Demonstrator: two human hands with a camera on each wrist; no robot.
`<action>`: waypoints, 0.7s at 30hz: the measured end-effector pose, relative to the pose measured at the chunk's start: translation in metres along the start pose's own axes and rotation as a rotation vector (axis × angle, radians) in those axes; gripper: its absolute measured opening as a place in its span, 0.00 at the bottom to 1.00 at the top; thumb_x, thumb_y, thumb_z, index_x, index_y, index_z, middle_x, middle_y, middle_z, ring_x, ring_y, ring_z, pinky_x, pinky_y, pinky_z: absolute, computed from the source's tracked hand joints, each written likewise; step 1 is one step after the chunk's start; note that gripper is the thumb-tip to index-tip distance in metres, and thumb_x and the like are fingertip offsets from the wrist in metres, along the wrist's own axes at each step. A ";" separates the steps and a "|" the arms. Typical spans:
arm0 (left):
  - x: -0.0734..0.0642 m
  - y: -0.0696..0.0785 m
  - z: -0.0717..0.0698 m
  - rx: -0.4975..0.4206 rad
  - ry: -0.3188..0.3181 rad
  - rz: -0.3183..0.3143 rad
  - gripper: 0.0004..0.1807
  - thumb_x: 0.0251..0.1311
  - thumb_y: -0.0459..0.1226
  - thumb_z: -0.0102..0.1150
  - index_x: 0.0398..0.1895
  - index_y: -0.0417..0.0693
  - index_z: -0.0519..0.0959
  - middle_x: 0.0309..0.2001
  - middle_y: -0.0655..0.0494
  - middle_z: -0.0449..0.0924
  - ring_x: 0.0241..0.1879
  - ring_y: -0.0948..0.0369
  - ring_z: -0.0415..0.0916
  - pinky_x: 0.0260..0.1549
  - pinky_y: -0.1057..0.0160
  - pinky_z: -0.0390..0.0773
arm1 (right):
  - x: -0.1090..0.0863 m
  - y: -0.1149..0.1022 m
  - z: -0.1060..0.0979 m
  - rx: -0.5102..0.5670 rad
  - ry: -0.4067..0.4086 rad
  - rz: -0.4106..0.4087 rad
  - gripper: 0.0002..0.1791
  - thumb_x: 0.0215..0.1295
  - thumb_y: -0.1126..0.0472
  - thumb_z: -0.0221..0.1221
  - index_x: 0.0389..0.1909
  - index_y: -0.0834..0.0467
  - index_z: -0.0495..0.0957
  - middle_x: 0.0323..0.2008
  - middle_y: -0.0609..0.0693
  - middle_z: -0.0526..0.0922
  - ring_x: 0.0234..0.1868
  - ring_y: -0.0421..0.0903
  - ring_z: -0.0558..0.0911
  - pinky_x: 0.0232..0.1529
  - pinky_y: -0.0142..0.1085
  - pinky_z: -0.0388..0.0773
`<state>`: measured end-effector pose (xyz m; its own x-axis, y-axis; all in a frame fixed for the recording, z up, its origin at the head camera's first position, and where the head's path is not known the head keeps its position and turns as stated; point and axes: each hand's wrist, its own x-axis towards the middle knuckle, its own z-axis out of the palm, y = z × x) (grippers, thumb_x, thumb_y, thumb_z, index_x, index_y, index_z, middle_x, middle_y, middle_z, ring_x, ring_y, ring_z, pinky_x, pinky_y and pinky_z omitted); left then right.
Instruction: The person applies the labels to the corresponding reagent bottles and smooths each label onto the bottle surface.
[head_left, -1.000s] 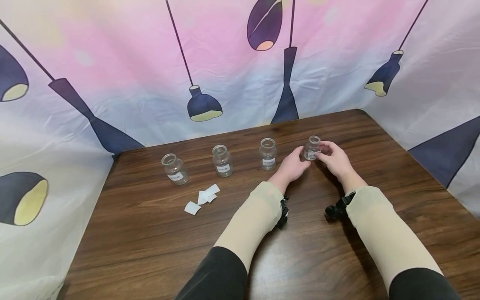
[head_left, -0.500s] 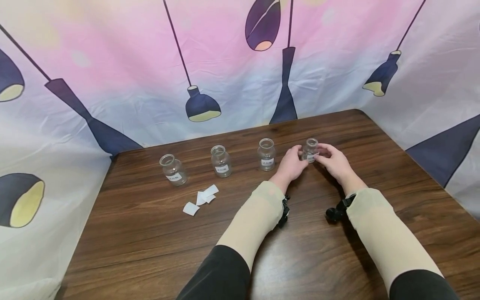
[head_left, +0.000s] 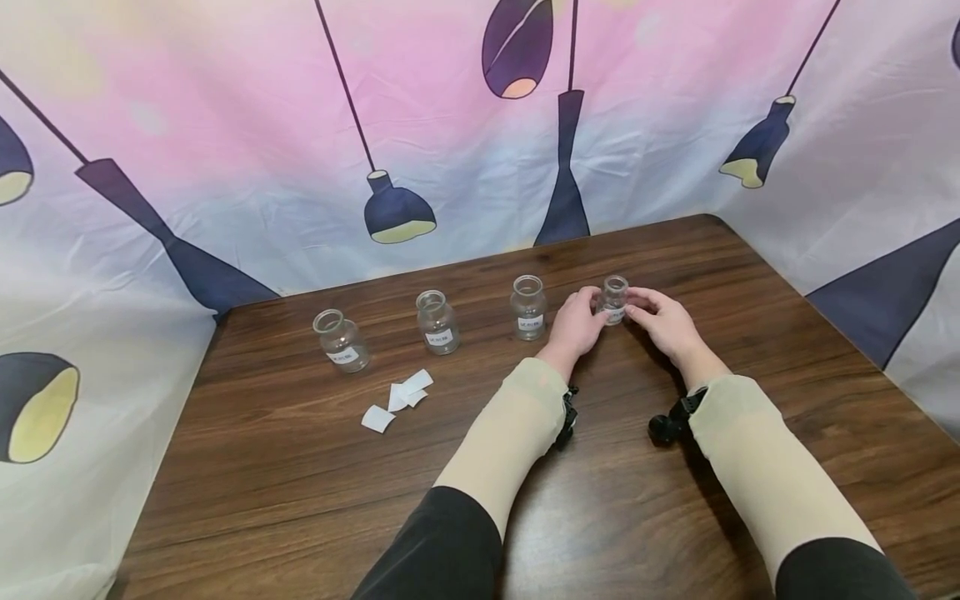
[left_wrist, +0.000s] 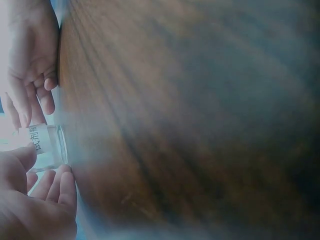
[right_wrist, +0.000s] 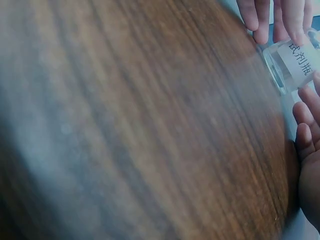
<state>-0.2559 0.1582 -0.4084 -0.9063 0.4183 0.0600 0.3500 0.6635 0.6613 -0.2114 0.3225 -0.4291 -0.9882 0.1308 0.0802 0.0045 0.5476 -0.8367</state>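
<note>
A small clear glass reagent bottle [head_left: 615, 293] with a white label on its front stands upright at the right end of a row on the table. My left hand [head_left: 576, 327] holds its left side, thumb toward the front. From the right, my right hand [head_left: 666, 323] grips it between thumb and fingers. Black handwritten characters show on the bottle's label [right_wrist: 300, 64] in the right wrist view. In the left wrist view the bottle's base [left_wrist: 62, 145] sits on the wood between both hands.
Three larger labelled glass bottles stand to the left: one near my left hand [head_left: 529, 302], one in the middle [head_left: 437, 320], one farthest left [head_left: 341, 340]. Several white paper slips [head_left: 408, 392] lie in front of them. A printed cloth [head_left: 285, 167] hangs behind the wooden table [head_left: 285, 500].
The small bottle has shifted slightly toward me and to the left, with both hands staying on it. The head view has drifted a little. The other bottles and paper slips have not moved.
</note>
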 end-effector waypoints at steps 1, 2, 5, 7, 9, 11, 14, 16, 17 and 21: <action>0.001 0.000 -0.001 -0.002 0.000 -0.003 0.22 0.65 0.42 0.54 0.61 0.52 0.69 0.51 0.56 0.75 0.51 0.62 0.72 0.51 0.66 0.70 | 0.000 0.000 0.000 -0.004 0.002 0.000 0.27 0.70 0.51 0.51 0.64 0.60 0.66 0.57 0.62 0.73 0.60 0.57 0.68 0.59 0.52 0.61; 0.001 -0.001 -0.001 -0.004 -0.001 -0.006 0.21 0.65 0.42 0.54 0.61 0.53 0.69 0.50 0.56 0.75 0.50 0.62 0.72 0.50 0.65 0.70 | 0.001 0.000 0.000 -0.009 0.002 -0.001 0.27 0.70 0.50 0.51 0.65 0.60 0.66 0.57 0.62 0.73 0.60 0.58 0.68 0.60 0.53 0.61; 0.002 -0.002 -0.002 -0.011 -0.016 -0.020 0.21 0.64 0.40 0.55 0.60 0.54 0.70 0.48 0.57 0.77 0.49 0.62 0.74 0.49 0.64 0.71 | 0.001 0.001 0.000 -0.018 -0.004 0.009 0.28 0.70 0.49 0.50 0.65 0.59 0.65 0.58 0.62 0.72 0.61 0.57 0.67 0.60 0.53 0.60; 0.001 -0.003 -0.002 -0.011 -0.035 -0.030 0.20 0.64 0.40 0.55 0.60 0.54 0.70 0.47 0.58 0.78 0.48 0.62 0.74 0.48 0.64 0.72 | 0.000 0.002 0.000 -0.021 -0.011 0.019 0.28 0.70 0.49 0.50 0.65 0.59 0.65 0.58 0.62 0.72 0.62 0.57 0.67 0.60 0.53 0.60; 0.000 -0.003 -0.002 -0.014 -0.057 -0.038 0.21 0.64 0.41 0.56 0.60 0.54 0.70 0.48 0.58 0.78 0.49 0.62 0.74 0.48 0.64 0.71 | -0.001 0.003 0.001 -0.031 -0.017 0.029 0.28 0.70 0.49 0.50 0.66 0.59 0.65 0.58 0.62 0.72 0.62 0.57 0.66 0.61 0.53 0.59; -0.001 -0.003 -0.002 -0.014 -0.072 -0.042 0.21 0.64 0.42 0.56 0.60 0.53 0.70 0.50 0.57 0.78 0.51 0.62 0.73 0.50 0.64 0.71 | -0.002 0.003 0.001 -0.038 -0.018 0.032 0.27 0.70 0.51 0.51 0.65 0.59 0.65 0.58 0.61 0.73 0.61 0.57 0.67 0.60 0.52 0.60; -0.002 -0.003 -0.002 -0.006 -0.093 -0.040 0.22 0.63 0.41 0.57 0.61 0.51 0.70 0.53 0.57 0.77 0.54 0.62 0.72 0.53 0.65 0.69 | -0.002 0.002 0.002 -0.068 -0.025 0.023 0.26 0.70 0.55 0.52 0.65 0.61 0.65 0.57 0.62 0.74 0.59 0.58 0.70 0.59 0.52 0.62; -0.002 -0.002 -0.002 0.010 -0.111 -0.031 0.23 0.62 0.41 0.58 0.61 0.50 0.69 0.55 0.56 0.75 0.55 0.62 0.71 0.54 0.65 0.68 | -0.002 0.002 0.003 -0.084 -0.024 0.013 0.24 0.69 0.58 0.53 0.64 0.62 0.65 0.56 0.62 0.74 0.57 0.58 0.71 0.58 0.52 0.63; -0.001 -0.002 -0.002 0.016 -0.120 -0.028 0.24 0.62 0.41 0.58 0.61 0.50 0.69 0.55 0.56 0.74 0.56 0.61 0.70 0.54 0.65 0.67 | -0.002 0.001 0.004 -0.094 -0.020 0.008 0.24 0.69 0.59 0.53 0.63 0.62 0.66 0.55 0.62 0.74 0.56 0.58 0.72 0.57 0.51 0.64; 0.000 -0.002 -0.003 0.058 -0.131 -0.017 0.24 0.62 0.41 0.58 0.61 0.49 0.68 0.58 0.54 0.72 0.57 0.61 0.69 0.55 0.65 0.67 | -0.001 0.000 0.007 -0.116 0.013 -0.014 0.21 0.68 0.60 0.53 0.59 0.63 0.68 0.52 0.63 0.76 0.54 0.59 0.73 0.55 0.51 0.67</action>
<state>-0.2573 0.1553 -0.4077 -0.8750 0.4815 -0.0510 0.3516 0.7043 0.6167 -0.2119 0.3166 -0.4326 -0.9862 0.1325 0.0990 0.0092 0.6417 -0.7669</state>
